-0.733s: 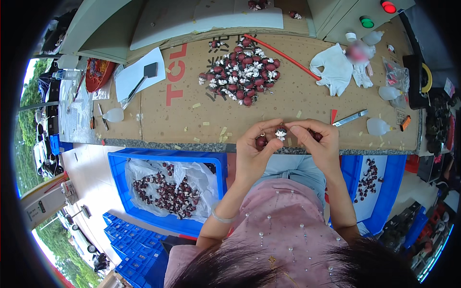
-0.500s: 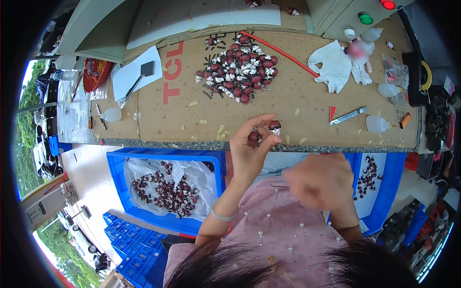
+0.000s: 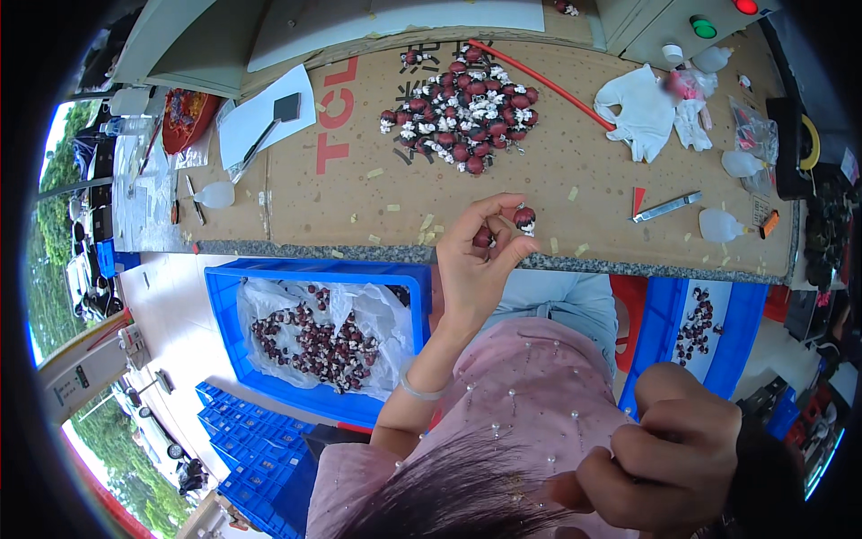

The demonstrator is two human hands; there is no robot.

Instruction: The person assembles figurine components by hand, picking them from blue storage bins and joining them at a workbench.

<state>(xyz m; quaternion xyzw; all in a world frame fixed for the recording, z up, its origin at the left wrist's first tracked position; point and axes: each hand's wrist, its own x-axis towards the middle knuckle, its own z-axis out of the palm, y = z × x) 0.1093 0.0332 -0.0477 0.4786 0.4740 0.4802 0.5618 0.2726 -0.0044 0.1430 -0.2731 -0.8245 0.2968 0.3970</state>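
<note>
My left hand (image 3: 470, 271), just over the table's front edge, pinches a small dark-red, black and white figurine (image 3: 524, 217) between thumb and forefinger. Against its curled fingers lies a second dark-red figurine (image 3: 483, 237). My right hand (image 3: 675, 447) is raised at the lower right, close to the camera, with its fingers curled into a loose fist. Anything inside that fist is hidden. Farther back on the cardboard-covered table (image 3: 296, 207) sits a heap of similar figurines (image 3: 467, 117).
Blue bins with more figurines stand below the table edge, a left bin (image 3: 314, 269) and a right bin (image 3: 648, 346). On the table are a red stick (image 3: 543, 85), white gloves (image 3: 639, 112), a utility knife (image 3: 667, 207), plastic bottles and a red tray (image 3: 187, 121).
My right hand has moved down and toward the camera, away from the table. My left hand keeps its hold on the figurines. The whole view has shifted slightly.
</note>
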